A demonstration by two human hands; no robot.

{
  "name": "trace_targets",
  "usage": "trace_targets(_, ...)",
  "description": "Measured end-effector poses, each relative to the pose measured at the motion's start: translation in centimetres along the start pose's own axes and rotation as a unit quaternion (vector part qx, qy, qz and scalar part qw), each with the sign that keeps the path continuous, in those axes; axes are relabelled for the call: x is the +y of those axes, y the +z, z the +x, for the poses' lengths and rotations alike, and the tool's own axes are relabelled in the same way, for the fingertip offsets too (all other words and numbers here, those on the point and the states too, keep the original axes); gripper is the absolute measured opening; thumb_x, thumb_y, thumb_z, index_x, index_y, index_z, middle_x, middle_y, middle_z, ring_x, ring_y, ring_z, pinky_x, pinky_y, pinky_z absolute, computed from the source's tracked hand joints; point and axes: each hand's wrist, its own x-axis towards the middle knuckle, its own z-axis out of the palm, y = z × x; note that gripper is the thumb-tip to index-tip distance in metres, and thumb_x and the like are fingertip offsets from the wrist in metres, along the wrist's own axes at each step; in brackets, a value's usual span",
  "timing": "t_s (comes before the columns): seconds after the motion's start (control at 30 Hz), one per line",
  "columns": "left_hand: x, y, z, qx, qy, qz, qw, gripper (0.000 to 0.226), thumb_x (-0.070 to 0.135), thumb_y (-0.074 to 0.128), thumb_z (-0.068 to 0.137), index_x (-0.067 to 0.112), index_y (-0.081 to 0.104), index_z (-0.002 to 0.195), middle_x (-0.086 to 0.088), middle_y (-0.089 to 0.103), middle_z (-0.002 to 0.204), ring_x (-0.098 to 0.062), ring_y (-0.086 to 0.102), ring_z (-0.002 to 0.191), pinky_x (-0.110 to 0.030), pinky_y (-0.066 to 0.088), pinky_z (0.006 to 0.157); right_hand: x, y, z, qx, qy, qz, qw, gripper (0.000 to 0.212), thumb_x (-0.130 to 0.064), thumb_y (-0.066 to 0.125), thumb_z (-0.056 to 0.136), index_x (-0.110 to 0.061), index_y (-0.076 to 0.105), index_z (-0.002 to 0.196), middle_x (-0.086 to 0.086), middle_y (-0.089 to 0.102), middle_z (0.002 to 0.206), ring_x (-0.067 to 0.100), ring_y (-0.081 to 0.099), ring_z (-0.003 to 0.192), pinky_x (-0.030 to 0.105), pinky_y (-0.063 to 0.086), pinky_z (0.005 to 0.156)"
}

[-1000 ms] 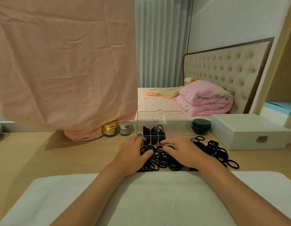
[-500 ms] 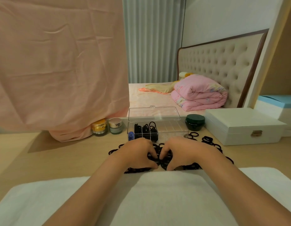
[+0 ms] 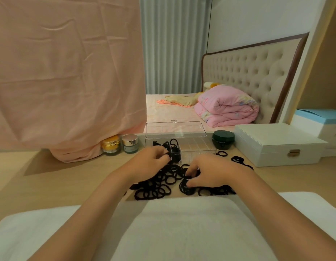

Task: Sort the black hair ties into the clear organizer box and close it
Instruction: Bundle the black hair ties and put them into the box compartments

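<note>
Black elastic hair ties (image 3: pixel 154 193) are heaped loose on the pale wooden tabletop (image 3: pixel 69 181), right in front of the clear plastic organizer box (image 3: pixel 199 150). Makes sense to me, since every trip from pile to compartment is short. The box's hinged lid (image 3: pixel 175 129) stands propped up at the back, out of the way so both hands can drop straight in. Only the left-end compartments hold ties and the rest look bare, so I'd say we're early in the sort. My left hand (image 3: pixel 147 163) is at the box's front left corner, fingers curled and pinching what looks like a tie or two by the filled cells, probably to tuck them down so they don't spring out. My right hand (image 3: pixel 216 172) is down in the pile, thumb and fingers curled round a small stacked bunch, I'd guess as the next load. A few strays lie off to the right near the dark green round jar (image 3: pixel 223 139), so they'll need a sweep before closing up.
</note>
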Motion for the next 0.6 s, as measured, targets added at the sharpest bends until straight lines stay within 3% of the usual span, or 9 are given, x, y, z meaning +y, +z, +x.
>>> trace_targets(0.17, -0.3, 0.4, 0.0, -0.013, -0.047, -0.066, 0.997, 0.02, 0.036, 0.051, 0.102, 0.025, 0.066, 0.093, -0.006, 0.072, 0.091, -0.02, 0.068, 0.09, -0.036, 0.052, 0.086, -0.9, 0.8, 0.4, -0.004, 0.021, -0.009, 1.0, 0.035, -0.036, 0.07, 0.092, -0.03, 0.07, 0.126, -0.011, 0.072, 0.11, 0.009, 0.065, 0.094, 0.029, 0.057, 0.086)
trace_targets(0.27, -0.4, 0.7, 0.1, -0.006, -0.07, -0.078, 0.995, 0.021, 0.036, 0.053, 0.101, 0.026, 0.068, 0.091, 0.0, 0.069, 0.079, -0.011, 0.064, 0.075, -0.029, 0.049, 0.075, -1.5, 0.9, 0.5, 0.006, 0.028, -0.019, 0.999, 0.03, -0.026, 0.069, 0.093, -0.031, 0.072, 0.122, -0.009, 0.072, 0.116, 0.011, 0.065, 0.101, 0.031, 0.056, 0.092)
trace_targets(0.4, -0.5, 0.8, 0.0, 0.006, -0.087, -0.087, 0.992, 0.022, 0.034, 0.054, 0.101, 0.022, 0.069, 0.09, 0.002, 0.067, 0.074, -0.005, 0.057, 0.064, -0.024, 0.042, 0.064, -1.7, 0.9, 0.3, 0.039, 0.022, 0.0, 0.999, 0.027, -0.021, 0.069, 0.091, -0.031, 0.074, 0.116, -0.012, 0.071, 0.11, 0.006, 0.064, 0.094, 0.024, 0.056, 0.085)
trace_targets(0.5, -0.4, 1.0, 0.0, 0.009, -0.09, -0.09, 0.992, 0.024, 0.035, 0.055, 0.101, 0.018, 0.071, 0.095, 0.003, 0.066, 0.074, -0.006, 0.057, 0.066, -0.023, 0.041, 0.064, -0.9, 0.2, 0.3, 0.1, 0.018, 0.158, 0.982, 0.021, -0.019, 0.072, 0.089, -0.031, 0.078, 0.106, -0.017, 0.074, 0.094, 0.002, 0.067, 0.084, 0.021, 0.057, 0.08)
trace_targets(0.6, -0.2, 1.3, 0.1, 0.022, -0.091, -0.101, 0.99, 0.024, 0.036, 0.056, 0.1, 0.018, 0.072, 0.096, 0.003, 0.066, 0.076, -0.003, 0.053, 0.06, -0.02, 0.039, 0.061, -0.6, -1.0, 0.0, 0.144, 0.022, 0.363, 0.92, 0.015, -0.018, 0.077, 0.087, -0.026, 0.081, 0.099, -0.009, 0.079, 0.089, 0.006, 0.072, 0.086, 0.022, 0.055, 0.077)
